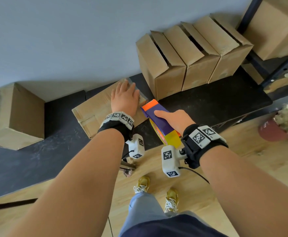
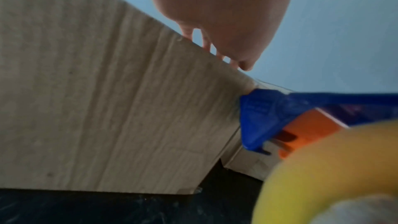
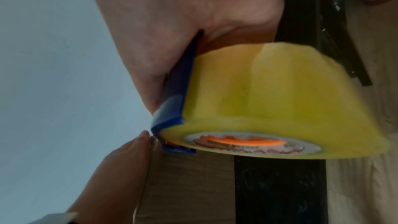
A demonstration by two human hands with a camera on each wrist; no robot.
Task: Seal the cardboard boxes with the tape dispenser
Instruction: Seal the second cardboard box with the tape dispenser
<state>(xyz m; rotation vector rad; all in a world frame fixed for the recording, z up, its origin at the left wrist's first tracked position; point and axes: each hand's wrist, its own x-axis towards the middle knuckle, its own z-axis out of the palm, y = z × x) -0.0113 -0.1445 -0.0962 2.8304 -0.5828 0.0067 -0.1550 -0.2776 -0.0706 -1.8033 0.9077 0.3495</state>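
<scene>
Item one, nearest: our right hand [image 1: 175, 119] wraps the tape dispenser [image 1: 158, 117], thumb laid flat along its purple top, the rest of the hand curled under the body. Behind the thumb, toward the wrist, sits the yellow tape roll [image 3: 269, 101], its orange hub showing in the right wrist view. Ahead of the thumb, the orange toothed cutter [image 1: 151, 103] points away from us and meets the right edge of the flat box.

Item two, just left of the dispenser: our left hand [image 1: 125, 98] lies palm down on the flat box [image 1: 95, 108], fingers straight and together, pressing the top near its far right corner. In the left wrist view the fingertips [image 2: 233, 63] reach the box's far edge, and the blue dispenser nose touches the corner beside them. We grip nothing with this hand; it only presses.

Item three, under both hands: a black table [image 1: 208, 103] carrying the flat box.

Item four, beyond the cutter: a row of three upright boxes [image 1: 187, 53], flaps not taped, standing side by side against the grey wall.

Item five, far left of the pressing hand: one more closed box [image 1: 15, 115] on the table.

Item six, far right: a dark shelf frame [image 1: 280, 65] holding a larger carton.
</scene>
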